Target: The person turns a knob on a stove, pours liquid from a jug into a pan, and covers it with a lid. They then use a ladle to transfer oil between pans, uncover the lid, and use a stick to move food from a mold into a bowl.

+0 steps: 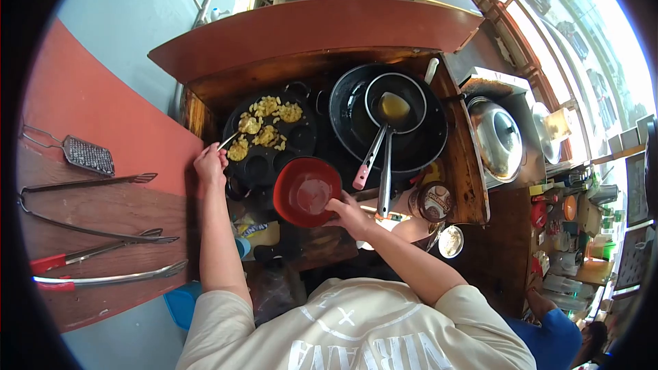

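Observation:
A black pan with round hollows (301, 138) holds yellow, lumpy food (267, 136) in several of its hollows. My left hand (210, 163) is closed around the handle of a spoon (227, 140), whose tip reaches into the food at the pan's left side. A red bowl (307, 192) is tilted over the near edge of the pan, and my right hand (349, 216) grips its rim. Only a reddish inner surface shows inside the bowl. To the right of the pan is a large black wok (343, 113).
A strainer (396, 103) and a ladle (394, 111) rest in the wok. Tongs (96, 183) and a grater (89, 156) lie on the left board. A silver lid (495, 140) is at right. Another person's blue sleeve (548, 339) shows bottom right.

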Demonstrator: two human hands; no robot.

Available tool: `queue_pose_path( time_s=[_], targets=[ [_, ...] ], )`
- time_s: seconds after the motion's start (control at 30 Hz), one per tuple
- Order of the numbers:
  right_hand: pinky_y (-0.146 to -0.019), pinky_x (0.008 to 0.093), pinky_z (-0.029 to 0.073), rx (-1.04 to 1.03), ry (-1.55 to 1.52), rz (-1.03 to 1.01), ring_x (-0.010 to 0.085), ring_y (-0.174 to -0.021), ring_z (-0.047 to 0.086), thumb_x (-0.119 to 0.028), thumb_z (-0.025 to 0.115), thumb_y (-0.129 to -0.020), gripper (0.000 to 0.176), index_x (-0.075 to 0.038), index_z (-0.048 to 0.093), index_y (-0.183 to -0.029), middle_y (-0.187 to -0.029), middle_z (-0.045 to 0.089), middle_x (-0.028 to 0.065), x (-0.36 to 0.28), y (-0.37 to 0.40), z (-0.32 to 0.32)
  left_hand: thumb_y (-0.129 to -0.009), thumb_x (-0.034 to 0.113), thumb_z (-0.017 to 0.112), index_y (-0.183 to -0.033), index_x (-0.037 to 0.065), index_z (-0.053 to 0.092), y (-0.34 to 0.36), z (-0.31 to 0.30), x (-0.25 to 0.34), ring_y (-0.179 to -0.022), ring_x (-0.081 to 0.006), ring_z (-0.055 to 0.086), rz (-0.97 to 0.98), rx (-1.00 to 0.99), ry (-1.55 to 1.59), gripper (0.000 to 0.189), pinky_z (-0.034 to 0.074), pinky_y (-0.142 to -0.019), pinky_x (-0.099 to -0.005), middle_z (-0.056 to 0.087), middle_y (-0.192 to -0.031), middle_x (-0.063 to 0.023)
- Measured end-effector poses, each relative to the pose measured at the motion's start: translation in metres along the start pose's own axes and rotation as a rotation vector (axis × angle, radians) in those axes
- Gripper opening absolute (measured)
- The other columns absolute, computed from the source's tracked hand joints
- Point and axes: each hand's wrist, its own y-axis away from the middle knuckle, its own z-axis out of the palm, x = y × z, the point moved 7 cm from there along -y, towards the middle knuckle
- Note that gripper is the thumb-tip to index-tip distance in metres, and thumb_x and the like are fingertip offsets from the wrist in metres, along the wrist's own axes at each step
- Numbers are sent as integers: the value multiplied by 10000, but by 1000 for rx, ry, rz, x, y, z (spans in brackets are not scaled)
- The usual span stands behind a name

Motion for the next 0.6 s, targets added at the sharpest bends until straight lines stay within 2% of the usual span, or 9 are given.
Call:
queue_pose_path(
  time_s=[0.17, 0.23, 0.37, 0.47, 0.53, 0.57, 0.6],
  targets=[
    [-931, 463, 567, 16, -30, 15, 261, -1138, 580, -206, 583, -919, 490, 33, 403, -1308, -1264, 494, 163, -11, -14, 11, -954, 98, 628, -980, -12, 672, 1, -7, -6, -459, -91, 492, -80, 23, 101, 121, 383, -420, -237, 623, -690, -66],
    [-878, 410, 593, 23, -51, -24, 256, -1045, 628, -287, 659, -906, 559, 54, 391, -1259, -1198, 529, 159, -15, -20, 14, -954, 95, 627, -979, -11, 673, 6, -7, -5, -462, -89, 491, -82, 27, 104, 119, 383, -424, -234, 623, -693, -65],
    [-857, 390, 601, 28, -26, -26, 253, -1022, 637, -300, 673, -903, 565, 62, 402, -1242, -1217, 523, 163, -25, -27, 22, -951, 105, 636, -979, -8, 678, 31, -12, 3, -482, -79, 492, -77, -25, 152, 124, 383, -439, -224, 623, -707, -65],
    [-894, 412, 583, 40, -37, 8, 251, -1022, 621, -258, 634, -920, 495, 31, 421, -1261, -1210, 530, 144, -29, -31, 26, -967, 118, 620, -999, -13, 676, 71, -12, 17, -501, -74, 491, -52, -93, 170, 146, 376, -452, -216, 616, -710, -57],
    [-824, 380, 608, 42, -30, 19, 259, -920, 663, -312, 692, -889, 556, 56, 434, -1216, -1253, 515, 177, -24, -41, 26, -991, 130, 594, -1009, -16, 676, 100, -9, 28, -514, -67, 483, 56, -203, 139, 169, 375, -456, -220, 597, -704, -47],
    [-824, 380, 608, 40, -29, 20, 259, -920, 663, -312, 692, -889, 556, 56, 434, -1216, -1253, 515, 177, -23, -45, 27, -1008, 136, 572, -1045, -22, 680, 109, -10, 30, -541, -59, 483, 143, -247, 21, 195, 389, -480, -223, 603, -729, -39],
    [-820, 381, 608, 44, -38, 20, 261, -906, 666, -313, 691, -890, 552, 55, 435, -1213, -1239, 527, 175, -22, -49, 30, -1008, 136, 572, -1045, -22, 680, 118, -12, 28, -541, -59, 483, 144, -246, 21, 195, 389, -480, -223, 603, -729, -39]
  ],
)
